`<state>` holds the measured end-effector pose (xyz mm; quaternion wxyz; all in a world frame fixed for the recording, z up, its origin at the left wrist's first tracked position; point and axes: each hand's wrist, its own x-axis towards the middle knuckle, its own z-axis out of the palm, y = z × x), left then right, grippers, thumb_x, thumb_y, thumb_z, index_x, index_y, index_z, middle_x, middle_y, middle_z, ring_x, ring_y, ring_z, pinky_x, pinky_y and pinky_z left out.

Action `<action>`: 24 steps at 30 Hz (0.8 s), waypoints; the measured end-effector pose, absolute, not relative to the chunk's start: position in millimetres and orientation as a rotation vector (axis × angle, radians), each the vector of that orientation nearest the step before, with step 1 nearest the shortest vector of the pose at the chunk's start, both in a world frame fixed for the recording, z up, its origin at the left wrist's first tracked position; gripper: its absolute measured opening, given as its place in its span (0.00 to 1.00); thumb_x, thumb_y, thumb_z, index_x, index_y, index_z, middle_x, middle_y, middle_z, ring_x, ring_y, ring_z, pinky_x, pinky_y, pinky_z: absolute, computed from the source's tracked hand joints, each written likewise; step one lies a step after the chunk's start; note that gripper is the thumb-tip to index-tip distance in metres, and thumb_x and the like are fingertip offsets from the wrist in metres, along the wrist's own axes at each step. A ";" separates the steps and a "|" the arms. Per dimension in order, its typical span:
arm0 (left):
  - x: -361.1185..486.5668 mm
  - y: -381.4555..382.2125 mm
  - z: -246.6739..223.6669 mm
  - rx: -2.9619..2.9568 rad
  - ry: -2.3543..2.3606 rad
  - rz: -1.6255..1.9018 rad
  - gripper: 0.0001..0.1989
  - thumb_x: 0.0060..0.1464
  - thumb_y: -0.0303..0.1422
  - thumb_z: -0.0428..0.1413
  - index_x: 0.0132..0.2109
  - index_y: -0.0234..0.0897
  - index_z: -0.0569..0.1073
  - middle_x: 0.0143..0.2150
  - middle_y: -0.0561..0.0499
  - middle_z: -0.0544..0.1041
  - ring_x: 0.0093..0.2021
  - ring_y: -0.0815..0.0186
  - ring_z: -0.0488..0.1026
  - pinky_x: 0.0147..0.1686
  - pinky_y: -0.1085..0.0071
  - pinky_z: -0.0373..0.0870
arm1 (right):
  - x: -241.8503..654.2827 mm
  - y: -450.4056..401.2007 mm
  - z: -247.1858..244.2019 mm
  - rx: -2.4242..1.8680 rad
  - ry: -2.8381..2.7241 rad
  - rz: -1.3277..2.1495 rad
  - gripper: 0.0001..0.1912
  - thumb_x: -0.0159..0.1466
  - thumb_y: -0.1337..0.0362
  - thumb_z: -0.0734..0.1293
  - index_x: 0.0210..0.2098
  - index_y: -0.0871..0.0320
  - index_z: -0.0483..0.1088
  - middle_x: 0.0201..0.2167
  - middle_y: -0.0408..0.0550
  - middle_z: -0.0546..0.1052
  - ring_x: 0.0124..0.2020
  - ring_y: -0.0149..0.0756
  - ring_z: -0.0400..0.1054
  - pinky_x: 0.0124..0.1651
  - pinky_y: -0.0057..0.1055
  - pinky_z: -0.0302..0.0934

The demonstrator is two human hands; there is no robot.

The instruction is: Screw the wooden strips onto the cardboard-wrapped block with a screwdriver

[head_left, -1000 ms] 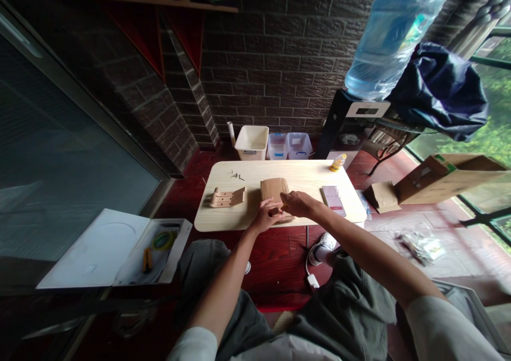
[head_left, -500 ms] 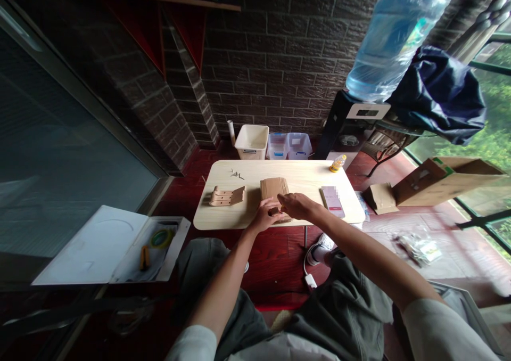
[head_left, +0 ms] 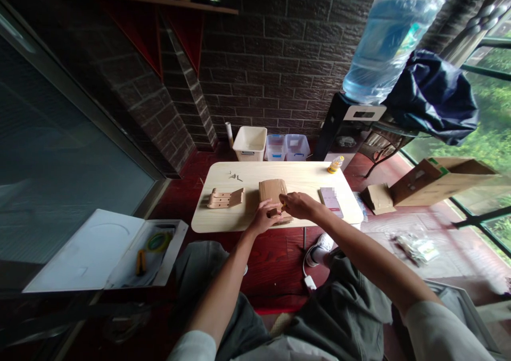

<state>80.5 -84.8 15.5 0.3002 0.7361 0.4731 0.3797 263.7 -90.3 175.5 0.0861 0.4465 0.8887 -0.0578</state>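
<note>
On the pale table [head_left: 223,217], a brown ridged wooden or cardboard piece [head_left: 272,189] lies near the middle. My left hand [head_left: 264,217] is closed round a small brown block at its front edge. Close beside it, my right hand [head_left: 297,205] is closed on a small tool with a bit of yellow showing, too small to name. A wooden piece with dark holes [head_left: 225,198] sits to the left, and several small screws [head_left: 235,176] lie behind it.
At the table's right are a phone-like flat item [head_left: 331,202] and a yellow-capped bottle [head_left: 336,164]. Bins [head_left: 250,142] stand behind the table. An open white case [head_left: 159,254] is at left, cardboard boxes [head_left: 431,182] at right.
The view has shifted slightly. My right hand has turned a little, and some yellow now shows at its fingers. My left hand stays on the brown block.
</note>
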 end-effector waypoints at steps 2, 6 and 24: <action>80.1 -83.8 13.7 1.965 1.241 1.016 0.23 0.45 0.33 0.69 0.50 0.38 0.78 0.47 0.42 0.80 0.65 0.51 0.64 0.63 0.52 0.61 | 262.3 -91.4 174.4 1.320 2.662 -0.161 0.15 0.71 0.63 0.58 0.55 0.60 0.63 0.46 0.59 0.78 0.44 0.45 0.75 0.39 0.31 0.62; 79.5 -82.4 11.0 1.976 1.232 1.026 0.23 0.45 0.33 0.69 0.50 0.39 0.79 0.52 0.43 0.78 0.65 0.51 0.64 0.63 0.53 0.62 | 257.9 -93.4 175.3 1.310 2.644 -0.197 0.15 0.72 0.62 0.58 0.55 0.60 0.62 0.46 0.61 0.78 0.45 0.44 0.75 0.40 0.31 0.62; 79.4 -79.9 5.8 1.972 1.198 1.036 0.13 0.45 0.34 0.68 0.41 0.40 0.81 0.52 0.44 0.78 0.65 0.51 0.63 0.65 0.51 0.61 | 260.1 -94.9 177.8 1.289 2.666 -0.166 0.15 0.71 0.61 0.57 0.54 0.59 0.63 0.44 0.58 0.80 0.43 0.45 0.76 0.38 0.31 0.61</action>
